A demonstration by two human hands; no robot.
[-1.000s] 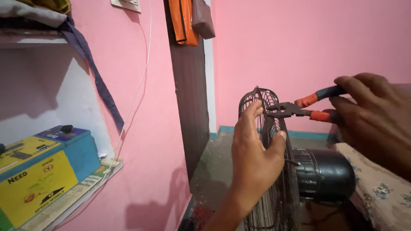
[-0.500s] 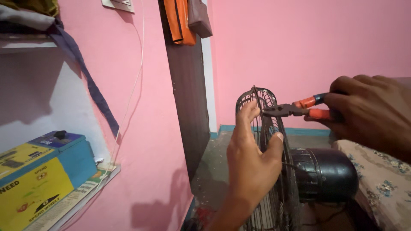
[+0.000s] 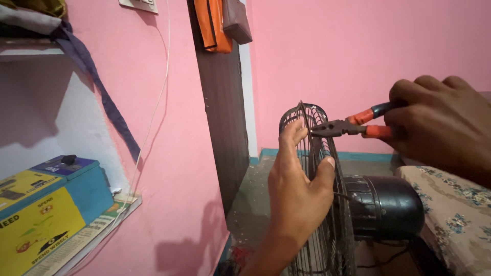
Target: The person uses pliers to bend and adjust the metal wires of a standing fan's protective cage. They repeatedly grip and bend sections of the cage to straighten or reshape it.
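Observation:
A dark wire fan guard (image 3: 318,153) stands upright in front of me, with the fan's black motor housing (image 3: 381,207) behind it. My left hand (image 3: 299,189) grips the guard's rim, fingers over the top edge and thumb against the wires. My right hand (image 3: 440,128) holds pliers (image 3: 348,127) with orange and blue handles. The pliers' jaws touch the guard's rim next to my left fingertips.
A pink wall runs along the left, with a white alcove shelf holding a blue and yellow box (image 3: 43,204). A thin white cable (image 3: 153,102) hangs down it. Orange cloth (image 3: 212,25) hangs on a dark door (image 3: 222,117). A patterned fabric surface (image 3: 452,214) lies at right.
The view has shifted slightly; the pliers and both hands stay on the guard's rim with barely any movement.

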